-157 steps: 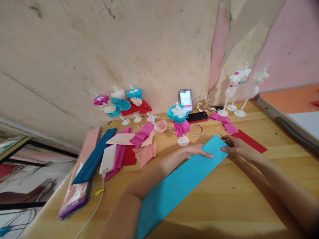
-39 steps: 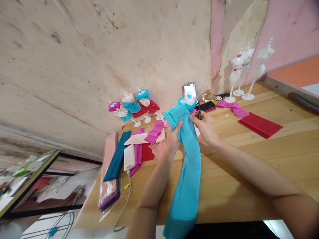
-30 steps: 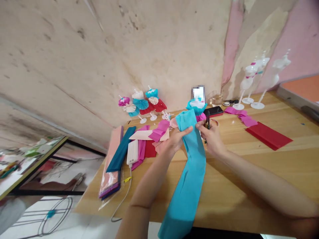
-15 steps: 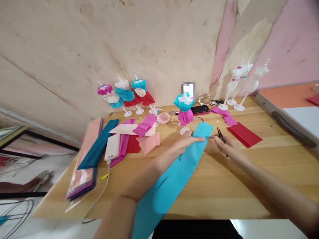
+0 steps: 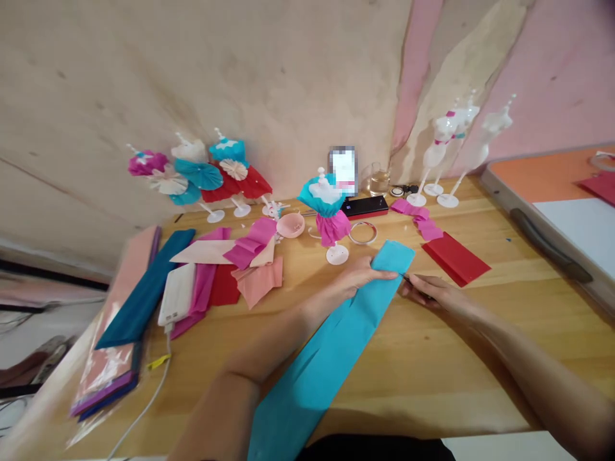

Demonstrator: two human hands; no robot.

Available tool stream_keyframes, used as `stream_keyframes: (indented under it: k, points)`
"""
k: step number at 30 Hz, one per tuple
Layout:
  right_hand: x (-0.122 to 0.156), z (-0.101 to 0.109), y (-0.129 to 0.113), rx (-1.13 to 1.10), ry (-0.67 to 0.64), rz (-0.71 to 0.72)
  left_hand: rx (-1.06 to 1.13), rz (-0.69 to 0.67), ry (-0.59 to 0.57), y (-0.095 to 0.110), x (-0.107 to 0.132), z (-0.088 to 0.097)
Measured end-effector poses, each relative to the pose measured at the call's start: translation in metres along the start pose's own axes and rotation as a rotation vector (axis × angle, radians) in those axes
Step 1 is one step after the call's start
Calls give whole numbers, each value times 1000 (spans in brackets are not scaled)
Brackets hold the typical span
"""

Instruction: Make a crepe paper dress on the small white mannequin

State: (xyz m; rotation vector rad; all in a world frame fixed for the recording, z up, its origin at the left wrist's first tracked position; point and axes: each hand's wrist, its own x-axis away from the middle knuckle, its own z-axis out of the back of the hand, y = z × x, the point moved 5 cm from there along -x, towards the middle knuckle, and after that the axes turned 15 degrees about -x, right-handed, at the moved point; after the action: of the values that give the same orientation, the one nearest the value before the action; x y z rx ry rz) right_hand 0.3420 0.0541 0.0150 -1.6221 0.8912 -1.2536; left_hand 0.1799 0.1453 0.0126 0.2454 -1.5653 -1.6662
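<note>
A long turquoise strip of crepe paper (image 5: 331, 358) runs diagonally from near my body up to the middle of the table. My left hand (image 5: 362, 275) pinches it near its far end, thumb on top. Closed around a pair of small dark scissors (image 5: 408, 280), my right hand (image 5: 430, 289) is at the strip's right edge. The blades meet the paper just beside my left thumb; their tips are hard to make out. Behind the strip stands a small white dress form (image 5: 337, 255) in a turquoise top and magenta paper skirt.
Several dressed mini forms (image 5: 234, 169) stand back left, bare ones (image 5: 490, 137) back right. A pink bowl (image 5: 291, 225), water glass (image 5: 379, 180) and phone (image 5: 344, 168) line the back. Folded red paper (image 5: 456, 258) lies right; a white power bank (image 5: 177, 294) with cable lies left.
The scissors have moved left from beside the strip to its edge, and their blades have closed in on the paper. More of the strip's end sticks out past my left hand. The view has shifted.
</note>
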Motion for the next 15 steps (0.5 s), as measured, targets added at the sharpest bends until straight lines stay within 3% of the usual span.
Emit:
stream_keyframes:
  k: [5, 15]
  points:
    - [-4, 1, 7, -31, -21, 15, 2, -73, 4, 6, 0, -6]
    - [0, -2, 5, -8, 33, 27, -153, -84, 36, 5, 3, -6]
